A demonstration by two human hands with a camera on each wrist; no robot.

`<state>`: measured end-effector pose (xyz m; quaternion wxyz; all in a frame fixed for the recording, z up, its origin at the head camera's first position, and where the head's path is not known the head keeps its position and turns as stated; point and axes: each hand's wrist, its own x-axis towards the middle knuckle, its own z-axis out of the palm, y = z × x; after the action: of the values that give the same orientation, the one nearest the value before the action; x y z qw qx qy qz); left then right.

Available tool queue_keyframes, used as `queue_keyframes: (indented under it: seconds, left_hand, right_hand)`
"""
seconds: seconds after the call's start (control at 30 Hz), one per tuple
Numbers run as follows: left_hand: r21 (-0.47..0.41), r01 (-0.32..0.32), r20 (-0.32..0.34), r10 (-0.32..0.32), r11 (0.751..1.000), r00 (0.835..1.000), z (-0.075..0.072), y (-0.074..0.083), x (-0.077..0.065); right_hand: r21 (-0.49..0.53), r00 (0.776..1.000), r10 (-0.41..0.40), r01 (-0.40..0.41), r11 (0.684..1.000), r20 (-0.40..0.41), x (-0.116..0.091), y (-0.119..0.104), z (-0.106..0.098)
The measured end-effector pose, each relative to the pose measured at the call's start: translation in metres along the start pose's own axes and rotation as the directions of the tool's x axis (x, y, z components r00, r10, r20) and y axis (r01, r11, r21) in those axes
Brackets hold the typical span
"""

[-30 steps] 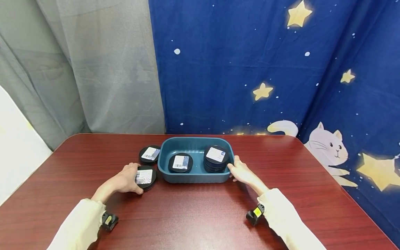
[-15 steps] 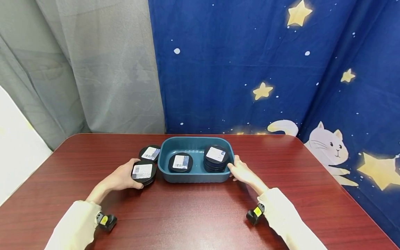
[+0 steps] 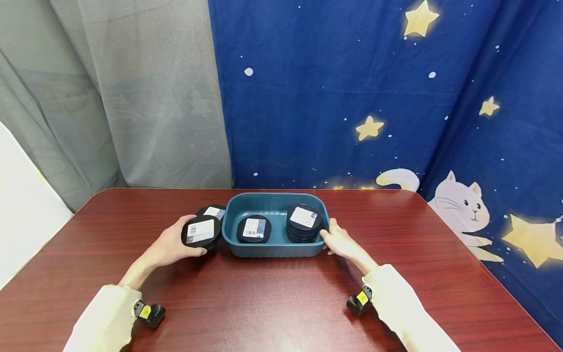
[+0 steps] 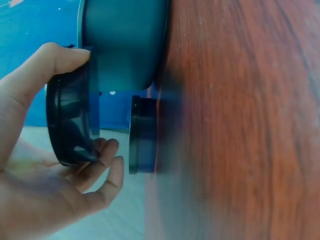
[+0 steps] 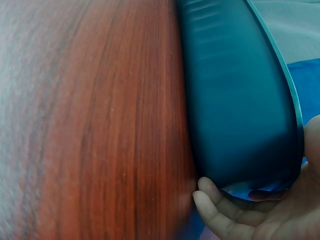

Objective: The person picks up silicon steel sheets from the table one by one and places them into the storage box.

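Observation:
My left hand (image 3: 172, 246) grips a flat, round black jar (image 3: 201, 231) with a white label, thumb on one side and fingers on the other. In the left wrist view the held jar (image 4: 70, 117) is raised off the table. Another jar (image 4: 143, 136) stands on the table behind it, partly covered in the head view. A teal plastic bin (image 3: 274, 251) sits to the right, with one jar (image 3: 254, 229) at its left and a stack of jars (image 3: 303, 218) at its right. My right hand (image 3: 340, 242) holds the bin's right end, thumb at the rim, fingers against the outer wall.
The reddish-brown wooden table (image 3: 272, 303) has its far edge just behind the bin. A grey curtain (image 3: 158, 98) and a blue star-patterned curtain (image 3: 308, 98) hang beyond it. Each wrist carries a small black camera (image 3: 149, 314).
My left hand has lifted the jar off the table and moved it slightly away from me, so it now overlaps the jar behind. The right hand and the bin have stayed still.

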<state>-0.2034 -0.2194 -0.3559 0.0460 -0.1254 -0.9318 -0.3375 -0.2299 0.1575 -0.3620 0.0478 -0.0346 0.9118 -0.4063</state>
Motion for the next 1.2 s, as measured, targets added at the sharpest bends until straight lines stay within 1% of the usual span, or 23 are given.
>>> queue_keyframes:
  seconds: [0.13,0.23,0.4,0.6,0.73,0.93,1.2]
  left_hand:
    - [-0.029,0.015,-0.03,-0.016,0.999,0.999,0.0,0.002,-0.001]
    - [-0.031,0.017,-0.06,-0.019,0.999,0.998,0.0,0.002,-0.002]
    - [-0.03,0.009,-0.113,-0.012,1.0,0.993,-0.001,0.003,-0.001]
    - [-0.063,-0.016,-0.166,0.005,0.998,0.986,-0.001,0.006,0.0]
    - [-0.1,-0.033,-0.179,0.014,0.994,0.984,0.001,0.007,0.001]
    - [-0.16,-0.059,-0.18,0.029,0.985,0.983,0.004,0.01,0.001]
    - [-0.188,-0.075,-0.199,0.037,0.979,0.979,0.009,0.016,0.005]
  right_hand:
    - [-0.001,1.0,0.002,-0.002,1.0,-0.002,0.0,0.0,0.0]
    - [-0.002,1.0,0.001,-0.001,1.0,-0.003,0.0,0.0,0.0]
    - [-0.003,1.0,-0.001,0.001,1.0,-0.003,0.0,0.0,0.0]
    - [-0.005,1.0,-0.005,0.005,1.0,-0.005,0.0,0.001,0.0]
    - [-0.002,1.0,-0.006,0.006,1.0,-0.006,-0.001,0.0,0.001]
    - [-0.008,1.0,-0.004,0.004,1.0,-0.008,-0.001,0.0,0.001]
    - [-0.008,1.0,-0.002,0.002,1.0,-0.005,-0.002,-0.001,0.0]
